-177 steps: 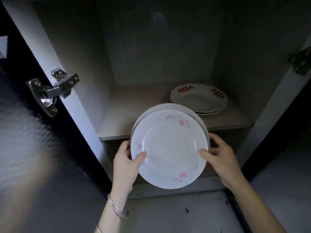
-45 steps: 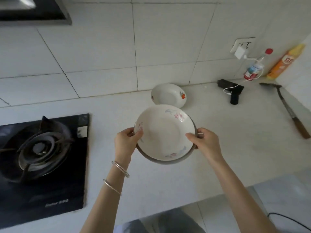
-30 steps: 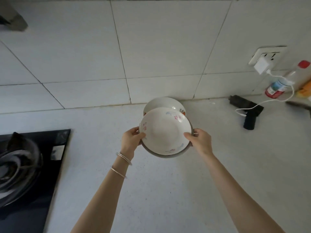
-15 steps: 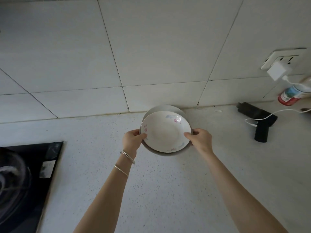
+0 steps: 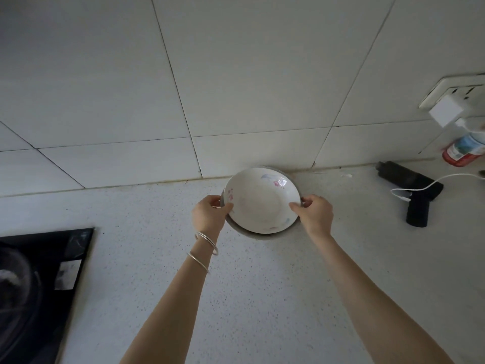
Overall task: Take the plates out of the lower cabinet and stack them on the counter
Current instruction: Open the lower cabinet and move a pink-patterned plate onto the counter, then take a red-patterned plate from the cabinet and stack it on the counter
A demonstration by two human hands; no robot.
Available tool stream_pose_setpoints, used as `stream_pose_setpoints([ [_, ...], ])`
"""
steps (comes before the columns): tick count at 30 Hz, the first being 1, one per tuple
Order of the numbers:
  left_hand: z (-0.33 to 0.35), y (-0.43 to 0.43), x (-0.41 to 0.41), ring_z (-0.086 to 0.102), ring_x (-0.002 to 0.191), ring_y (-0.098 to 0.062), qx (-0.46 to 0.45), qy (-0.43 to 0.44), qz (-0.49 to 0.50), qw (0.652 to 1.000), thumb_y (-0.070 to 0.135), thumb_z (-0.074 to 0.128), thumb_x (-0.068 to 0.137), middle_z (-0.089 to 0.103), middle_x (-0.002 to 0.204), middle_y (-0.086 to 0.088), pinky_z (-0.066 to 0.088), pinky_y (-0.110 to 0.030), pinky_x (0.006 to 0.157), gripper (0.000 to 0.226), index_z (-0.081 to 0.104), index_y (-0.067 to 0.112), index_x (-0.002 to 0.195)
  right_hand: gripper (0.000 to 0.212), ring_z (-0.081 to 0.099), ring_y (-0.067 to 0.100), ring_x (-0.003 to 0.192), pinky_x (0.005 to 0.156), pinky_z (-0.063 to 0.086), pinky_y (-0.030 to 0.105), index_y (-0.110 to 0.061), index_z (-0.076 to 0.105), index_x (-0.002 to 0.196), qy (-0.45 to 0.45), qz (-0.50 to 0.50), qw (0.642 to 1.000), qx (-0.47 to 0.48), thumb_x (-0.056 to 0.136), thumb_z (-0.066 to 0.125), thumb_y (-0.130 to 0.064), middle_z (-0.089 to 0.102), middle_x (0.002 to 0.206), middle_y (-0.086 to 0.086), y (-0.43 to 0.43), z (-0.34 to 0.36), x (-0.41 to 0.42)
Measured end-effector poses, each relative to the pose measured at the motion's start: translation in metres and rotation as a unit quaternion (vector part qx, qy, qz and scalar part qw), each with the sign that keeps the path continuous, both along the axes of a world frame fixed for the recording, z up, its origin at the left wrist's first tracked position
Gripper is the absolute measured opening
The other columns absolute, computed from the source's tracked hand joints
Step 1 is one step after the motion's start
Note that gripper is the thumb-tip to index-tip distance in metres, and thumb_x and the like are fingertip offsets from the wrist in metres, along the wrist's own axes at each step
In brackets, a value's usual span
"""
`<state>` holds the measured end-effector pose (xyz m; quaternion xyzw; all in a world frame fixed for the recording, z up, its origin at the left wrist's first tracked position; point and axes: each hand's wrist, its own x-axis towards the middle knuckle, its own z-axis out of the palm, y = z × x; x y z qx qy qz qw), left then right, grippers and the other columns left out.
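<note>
White flowered plates (image 5: 262, 203) sit stacked between my hands near the tiled wall. My left hand (image 5: 208, 215) and right hand (image 5: 313, 215) pinch opposite rims above the counter (image 5: 262, 298).

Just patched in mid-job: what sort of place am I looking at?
Most likely a home kitchen: a gas stove set in a speckled counter, a tiled wall behind, and stacked floral plates.
</note>
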<state>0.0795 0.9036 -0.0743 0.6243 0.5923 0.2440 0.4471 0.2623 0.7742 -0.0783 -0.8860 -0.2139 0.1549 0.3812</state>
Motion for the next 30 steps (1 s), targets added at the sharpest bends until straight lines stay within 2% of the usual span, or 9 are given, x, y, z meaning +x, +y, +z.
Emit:
stream_pose_setpoints([
  [3,-0.01,0.004,0.003,0.063,0.087,-0.018,0.03,0.03,-0.026,0.999,0.029,0.076,0.072,0.07,0.098,-0.003,0.051,-0.031,0.074,0.036,0.07,0.015,0.105,0.023,0.06,0.024,0.071,0.063,0.04,0.027,-0.007,0.068,0.084,-0.011,0.001,1.0,0.001,0.071,0.075,-0.025,0.067,0.081,0.009,0.005,-0.003,0.003],
  [7,-0.018,0.005,0.01,0.056,0.101,-0.024,0.047,0.064,-0.026,0.997,0.037,0.078,0.069,0.057,0.115,-0.007,0.048,-0.033,0.081,0.047,0.068,0.02,0.112,0.021,0.061,0.027,0.069,0.057,0.041,0.027,-0.011,0.068,0.082,-0.052,-0.001,0.998,-0.023,0.07,0.075,-0.026,0.067,0.082,0.011,0.015,-0.004,0.01],
  [11,-0.022,0.003,0.006,0.049,0.109,-0.025,0.06,0.084,-0.048,0.994,0.042,0.074,0.073,0.053,0.119,-0.007,0.039,-0.027,0.083,0.053,0.063,0.02,0.12,0.029,0.06,0.026,0.076,0.06,0.038,0.026,-0.013,0.068,0.094,-0.08,0.019,0.995,-0.052,0.07,0.077,-0.026,0.065,0.092,0.008,0.017,0.003,0.008],
  [13,-0.018,0.002,0.001,0.051,0.108,-0.025,0.052,0.078,-0.079,0.993,0.044,0.071,0.076,0.052,0.123,-0.008,0.042,-0.029,0.086,0.057,0.059,0.019,0.125,0.034,0.06,0.023,0.079,0.064,0.039,0.026,-0.013,0.067,0.097,-0.052,0.03,0.998,-0.026,0.068,0.078,-0.027,0.066,0.097,0.009,0.013,0.008,0.006],
  [16,-0.002,-0.003,-0.009,0.056,0.098,-0.016,0.044,0.031,-0.109,0.993,0.036,0.067,0.081,0.056,0.122,-0.008,0.043,-0.024,0.079,0.052,0.056,0.013,0.127,0.041,0.058,0.018,0.085,0.074,0.042,0.026,-0.011,0.063,0.107,-0.008,0.049,0.999,0.013,0.07,0.078,-0.024,0.064,0.107,0.01,0.001,0.023,-0.003],
  [21,0.044,-0.019,-0.033,0.057,0.097,-0.015,0.079,-0.026,-0.155,0.984,0.028,0.066,0.084,0.063,0.114,-0.005,0.044,-0.026,0.081,0.041,0.059,0.014,0.122,0.052,0.055,0.018,0.112,0.087,0.037,0.021,-0.009,0.055,0.123,-0.003,0.106,0.992,0.062,0.076,0.073,-0.02,0.059,0.123,0.006,-0.02,0.063,-0.029],
  [24,0.069,-0.033,-0.048,0.054,0.108,-0.021,0.149,-0.013,-0.171,0.974,0.03,0.065,0.085,0.062,0.117,-0.004,0.042,-0.031,0.092,0.041,0.059,0.014,0.122,0.053,0.053,0.017,0.116,0.091,0.034,0.019,-0.012,0.053,0.125,-0.045,0.148,0.986,0.069,0.077,0.072,-0.023,0.058,0.126,0.003,-0.033,0.089,-0.043],
  [27,0.094,-0.053,-0.065,0.051,0.113,-0.027,0.236,0.031,-0.186,0.953,0.046,0.056,0.084,0.062,0.12,-0.006,0.036,-0.029,0.094,0.051,0.06,0.012,0.122,0.051,0.051,0.016,0.117,0.092,0.032,0.017,-0.015,0.053,0.125,-0.099,0.199,0.971,0.093,0.078,0.071,-0.022,0.057,0.128,0.0,-0.047,0.111,-0.056],
  [30,0.112,-0.081,-0.086,0.052,0.117,-0.028,0.323,0.081,-0.176,0.926,0.054,0.043,0.081,0.062,0.123,-0.005,0.042,-0.041,0.097,0.06,0.059,0.013,0.122,0.051,0.053,0.02,0.117,0.096,0.035,0.02,-0.01,0.052,0.126,-0.18,0.258,0.944,0.102,0.08,0.069,-0.025,0.057,0.129,0.005,-0.066,0.122,-0.07],
])
